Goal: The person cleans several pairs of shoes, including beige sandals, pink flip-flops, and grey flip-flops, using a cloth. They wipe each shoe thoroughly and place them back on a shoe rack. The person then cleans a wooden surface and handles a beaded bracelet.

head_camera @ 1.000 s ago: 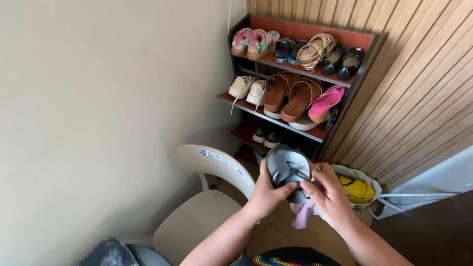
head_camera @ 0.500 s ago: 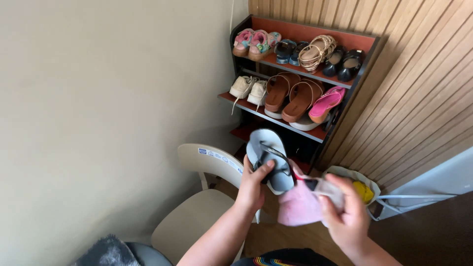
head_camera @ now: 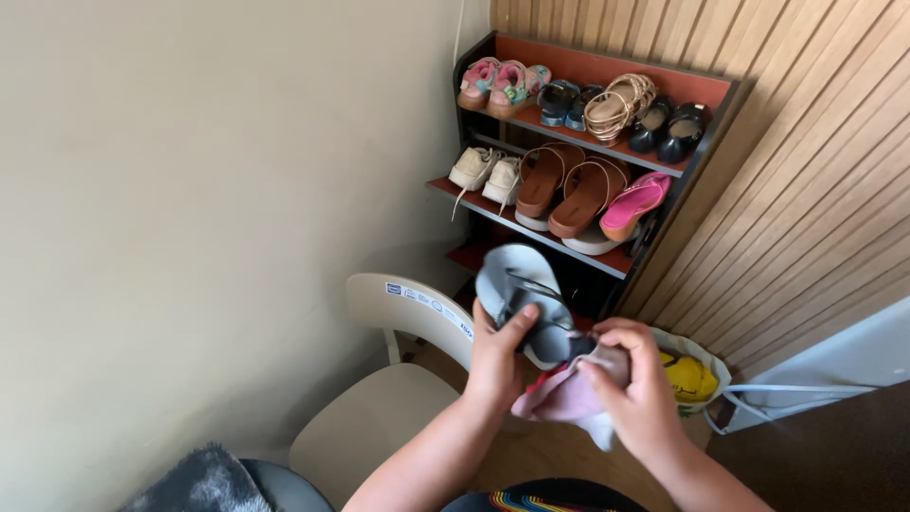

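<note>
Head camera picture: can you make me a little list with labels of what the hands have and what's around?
left hand: holds a grey flip-flop, sole tilted up
right hand: presses a pink cloth against the flip-flop
behind: shoe rack with sandals, sneakers, a pink slipper
left of hands: cream chair
right, on floor: white bag

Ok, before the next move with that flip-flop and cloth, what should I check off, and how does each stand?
1. Left hand has a firm grip on the grey flip-flop: ok.
2. Right hand holds the pink cloth: ok.
3. Cloth touches the flip-flop: cannot tell.
4. Flip-flop clear of the white chair: ok.
5. Free slot on the shoe rack: cannot tell.
</note>
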